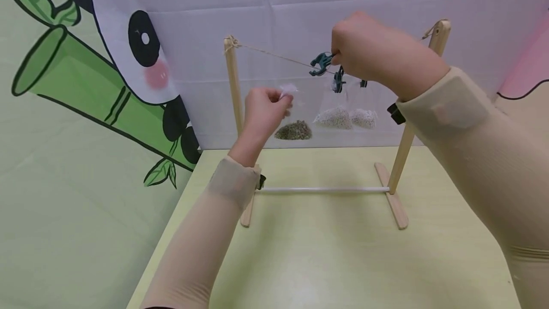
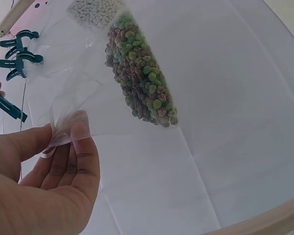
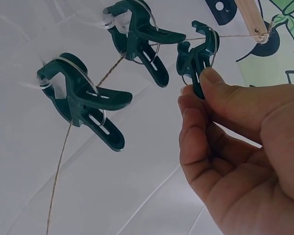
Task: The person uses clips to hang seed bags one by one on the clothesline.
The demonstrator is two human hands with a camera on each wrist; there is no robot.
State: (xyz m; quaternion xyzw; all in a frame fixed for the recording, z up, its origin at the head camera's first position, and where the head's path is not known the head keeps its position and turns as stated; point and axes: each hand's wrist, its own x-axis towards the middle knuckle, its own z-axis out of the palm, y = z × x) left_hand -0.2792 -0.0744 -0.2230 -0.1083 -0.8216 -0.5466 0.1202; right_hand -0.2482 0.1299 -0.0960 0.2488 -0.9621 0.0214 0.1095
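My left hand (image 1: 263,111) pinches the top of a clear plastic bag between thumb and fingers. Green and brown pebbles (image 2: 142,73) fill the bottom of this bag, which hangs below the hand. With thumb and fingers, my right hand (image 1: 377,54) squeezes the handles of a dark green clip (image 3: 198,54), whose jaws stand apart at the string (image 1: 274,54). Beside it, two more green clips (image 3: 137,36) sit on the string. They hold clear bags of white pebbles (image 1: 334,118); the bag tops are partly seen in the right wrist view.
The string runs between two wooden posts (image 1: 233,87), tied at their tops. A white rod (image 1: 321,189) joins the stand's flat wooden feet (image 1: 392,199) on the pale yellow table (image 1: 343,256). Behind hangs a white cloth (image 1: 206,23) printed with a panda and bamboo.
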